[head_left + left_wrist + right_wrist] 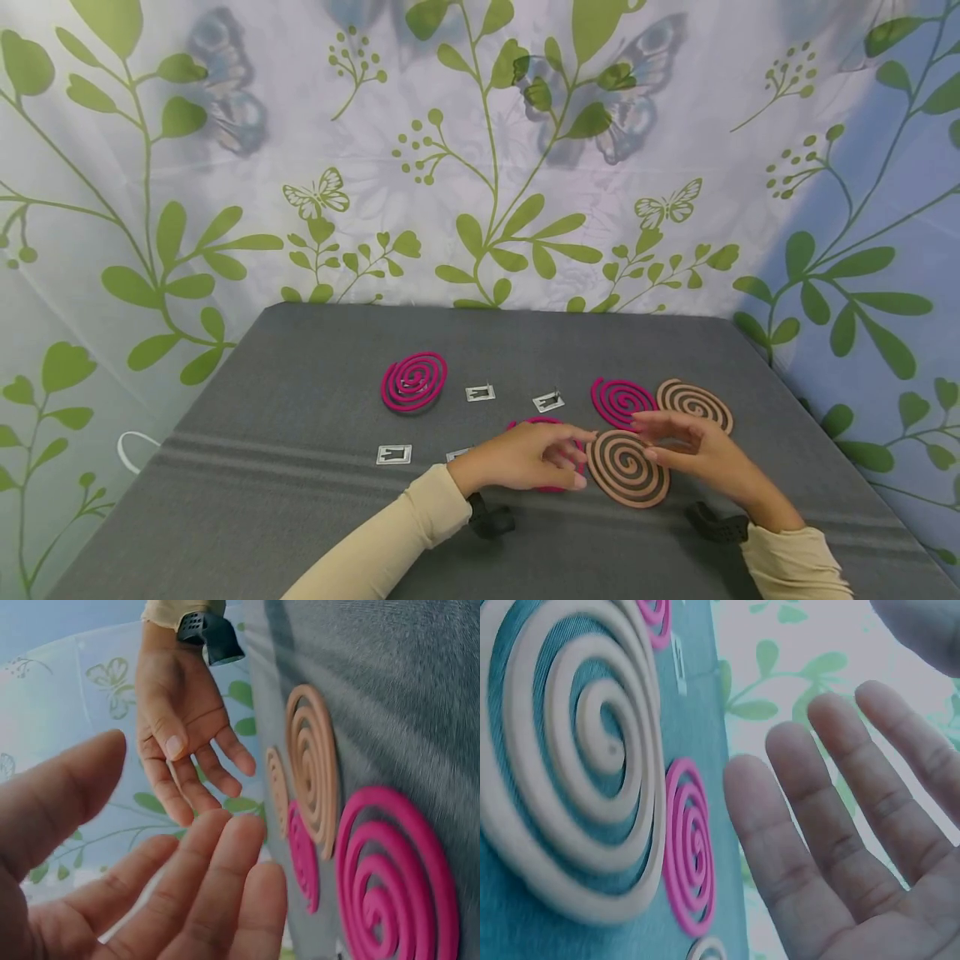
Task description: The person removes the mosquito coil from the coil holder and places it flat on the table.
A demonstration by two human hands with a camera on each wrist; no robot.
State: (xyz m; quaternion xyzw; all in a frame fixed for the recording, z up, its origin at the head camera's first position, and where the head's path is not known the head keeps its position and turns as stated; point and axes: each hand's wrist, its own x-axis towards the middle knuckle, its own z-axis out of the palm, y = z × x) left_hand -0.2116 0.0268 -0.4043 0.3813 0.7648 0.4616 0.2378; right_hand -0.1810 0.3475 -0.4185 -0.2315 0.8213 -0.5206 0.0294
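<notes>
My left hand (528, 457) hovers over a pink mosquito coil (536, 421), hiding much of it in the head view. Its fingers are loosely bent, with nothing between them. To the right, a brown mosquito coil (628, 463) lies flat between the two hands. My right hand (697, 450) is held above that coil's right side, fingers extended and holding nothing; its palm (900, 900) shows in the right wrist view. Another pink coil (621, 403) and a second brown coil (696, 406) lie just behind the right hand.
At the back left, a pink coil (414, 382) sits raised over a metal stand. Flat metal stands (393, 454) lie about the grey table (262, 400), including two with raised prongs, one a stand (549, 402) near the middle. Patterned cloth (420, 208) hangs behind.
</notes>
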